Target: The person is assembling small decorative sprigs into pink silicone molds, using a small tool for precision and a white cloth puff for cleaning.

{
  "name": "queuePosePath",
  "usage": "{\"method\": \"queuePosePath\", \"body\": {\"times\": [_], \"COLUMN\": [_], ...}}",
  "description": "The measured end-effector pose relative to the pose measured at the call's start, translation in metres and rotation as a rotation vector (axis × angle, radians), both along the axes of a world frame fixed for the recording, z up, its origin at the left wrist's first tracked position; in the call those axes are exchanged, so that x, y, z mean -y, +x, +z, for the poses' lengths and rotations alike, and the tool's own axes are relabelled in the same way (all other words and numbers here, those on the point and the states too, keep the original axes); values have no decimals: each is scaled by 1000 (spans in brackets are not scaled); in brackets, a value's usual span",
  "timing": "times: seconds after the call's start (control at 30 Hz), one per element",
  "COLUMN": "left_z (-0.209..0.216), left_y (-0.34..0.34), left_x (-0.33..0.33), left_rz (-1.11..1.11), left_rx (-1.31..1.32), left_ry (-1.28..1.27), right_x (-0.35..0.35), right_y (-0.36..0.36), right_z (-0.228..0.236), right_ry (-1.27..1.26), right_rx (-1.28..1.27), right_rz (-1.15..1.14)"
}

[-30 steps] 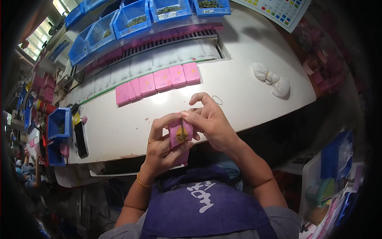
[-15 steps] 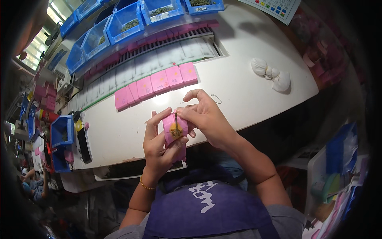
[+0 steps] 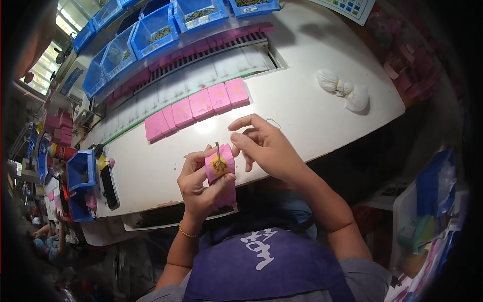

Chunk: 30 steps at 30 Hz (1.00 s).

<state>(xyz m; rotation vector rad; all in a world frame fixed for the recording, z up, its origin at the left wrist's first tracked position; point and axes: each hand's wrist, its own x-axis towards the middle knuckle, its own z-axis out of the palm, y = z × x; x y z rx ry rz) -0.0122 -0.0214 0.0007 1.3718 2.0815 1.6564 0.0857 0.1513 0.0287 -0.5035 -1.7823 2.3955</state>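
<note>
My left hand (image 3: 192, 182) grips a bent pink rubber mold (image 3: 229, 155) just over the table's near edge, fingers behind it and thumb across its lower front. On the yellow patch of the mold sits a dark green wax piece (image 3: 219, 161), its thin stem pointing up and its branching end against the patch. To the right hovers my right hand (image 3: 266, 151), apart from the mold, fingers loosely curled and spread with nothing seen between them. Beyond both hands several flat pink molds (image 3: 183, 114) lie in a row along the edge of a pale plate (image 3: 166, 90).
Blue bins (image 3: 155, 32) with small greenish pieces stand at the back. A tied white cloth pouch (image 3: 343, 90) lies on the white table (image 3: 307, 121), right side. At left are a black phone (image 3: 108, 186) and more blue bins (image 3: 82, 171). Another person (image 3: 50, 241) sits far left.
My right hand has let go of the stem's top and drawn away to the right. The stem stands out from the mold more, and the left hand still holds the mold.
</note>
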Motion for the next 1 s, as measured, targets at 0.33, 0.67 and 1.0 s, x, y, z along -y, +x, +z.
{"method": "queuePosePath", "body": {"times": [0.33,0.67,1.0], "left_z": [6,7,11], "left_y": [8,9,8], "left_x": [0,-2,-3], "left_rz": [77,97,87], "left_rx": [25,-292,-447], "left_ry": [-47,-38,-40], "right_x": [3,15,13], "right_y": [25,28,24], "right_z": [8,31,27], "right_ry": [294,659,782], "right_rx": [-163,-203,-227], "right_rz": [-166,-88,-26]}}
